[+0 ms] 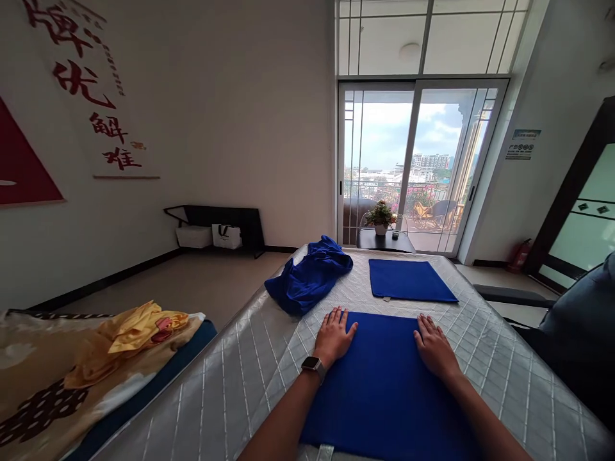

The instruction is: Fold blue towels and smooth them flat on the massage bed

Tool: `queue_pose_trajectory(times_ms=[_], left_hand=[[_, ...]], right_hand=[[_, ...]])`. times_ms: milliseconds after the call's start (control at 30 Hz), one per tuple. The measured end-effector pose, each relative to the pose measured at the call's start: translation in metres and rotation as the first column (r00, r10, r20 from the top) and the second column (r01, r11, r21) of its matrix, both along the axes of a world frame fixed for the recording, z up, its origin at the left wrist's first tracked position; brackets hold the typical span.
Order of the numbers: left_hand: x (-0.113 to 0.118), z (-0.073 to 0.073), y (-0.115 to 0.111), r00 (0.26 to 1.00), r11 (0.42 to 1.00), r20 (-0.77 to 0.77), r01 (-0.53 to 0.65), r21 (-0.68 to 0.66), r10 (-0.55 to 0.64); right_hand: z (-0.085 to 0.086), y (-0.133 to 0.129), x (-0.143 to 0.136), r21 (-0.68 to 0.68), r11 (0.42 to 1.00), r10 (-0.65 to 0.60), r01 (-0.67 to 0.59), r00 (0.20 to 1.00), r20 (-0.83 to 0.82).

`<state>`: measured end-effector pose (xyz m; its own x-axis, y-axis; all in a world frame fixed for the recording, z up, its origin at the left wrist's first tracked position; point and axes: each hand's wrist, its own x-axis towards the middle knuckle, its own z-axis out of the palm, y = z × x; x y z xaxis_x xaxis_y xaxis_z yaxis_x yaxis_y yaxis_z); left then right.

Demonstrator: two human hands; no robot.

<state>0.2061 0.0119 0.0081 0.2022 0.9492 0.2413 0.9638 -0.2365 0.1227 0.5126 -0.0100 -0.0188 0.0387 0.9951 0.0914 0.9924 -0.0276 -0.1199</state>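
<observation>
A flat blue cloth lies spread on the silver quilted cover right in front of me, a pale tag at its near edge. My left hand rests palm down on its far left corner, fingers stretched out; a watch is on that wrist. On the far right corner lies my right hand, also flat with fingers extended. Beyond it sits a second flat blue cloth with a small tag. A crumpled heap of blue fabric is to the far left, apart from both hands.
To the left is a bed with patterned bedding and a yellow cloth on top. A potted plant stands on a small table past the far edge. Black seating is at the right. A black bench stands by the wall.
</observation>
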Motion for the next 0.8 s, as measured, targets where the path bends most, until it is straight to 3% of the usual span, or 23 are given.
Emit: queue_pose_trajectory(times_ms=[133, 533, 800], left_hand=[[-0.001, 0.0, 0.001, 1.0, 1.0, -0.009, 0.001, -0.007, -0.001], [0.001, -0.002, 0.003, 0.999, 1.0, -0.046, 0.0, -0.003, 0.0], [0.007, 0.011, 0.008, 0.994, 0.993, -0.087, -0.068, -0.098, 0.06]], right_hand=[[0.001, 0.003, 0.004, -0.059, 0.997, 0.042, -0.044, 0.999, -0.024], [0.007, -0.003, 0.004, -0.067, 0.997, 0.029, -0.032, 0.998, -0.05], [0.011, -0.006, 0.0, -0.052, 0.999, 0.01, -0.013, 0.998, -0.058]])
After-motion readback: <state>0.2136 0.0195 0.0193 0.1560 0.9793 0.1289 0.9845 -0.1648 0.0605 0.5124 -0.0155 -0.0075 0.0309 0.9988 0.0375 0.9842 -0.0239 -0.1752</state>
